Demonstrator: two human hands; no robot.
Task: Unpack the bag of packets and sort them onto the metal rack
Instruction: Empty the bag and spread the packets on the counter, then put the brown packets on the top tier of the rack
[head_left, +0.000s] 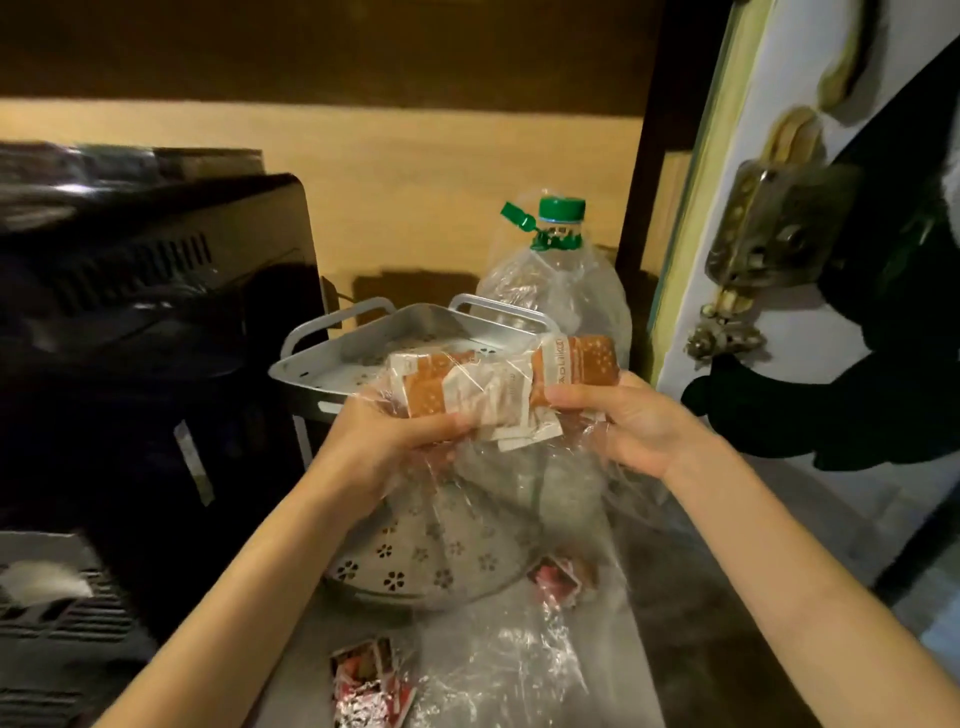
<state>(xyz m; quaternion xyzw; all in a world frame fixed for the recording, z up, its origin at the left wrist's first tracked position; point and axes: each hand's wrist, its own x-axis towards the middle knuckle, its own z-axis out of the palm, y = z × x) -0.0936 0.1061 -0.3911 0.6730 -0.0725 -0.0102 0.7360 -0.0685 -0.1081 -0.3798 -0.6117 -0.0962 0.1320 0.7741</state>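
while both arms are reaching forward over the counter, the left hand (400, 441) is curling its fingers tight around one end of a bundle of orange-and-white packets (498, 395), and the right hand (618, 421) is pinching the other end, thumb on top. clear plastic bag (493, 499) film is hanging loose beneath them. the bundle is hovering just in front of the metal rack (363, 353), above its perforated lower tier. red packets (371, 680) are lying on the counter nearby.

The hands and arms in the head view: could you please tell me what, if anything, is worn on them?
Nothing that shows: the left hand and right hand are bare, with no gloves, rings, watch or bracelet in view. Both forearms are uncovered to the bottom edge of the picture, with no sleeve visible.
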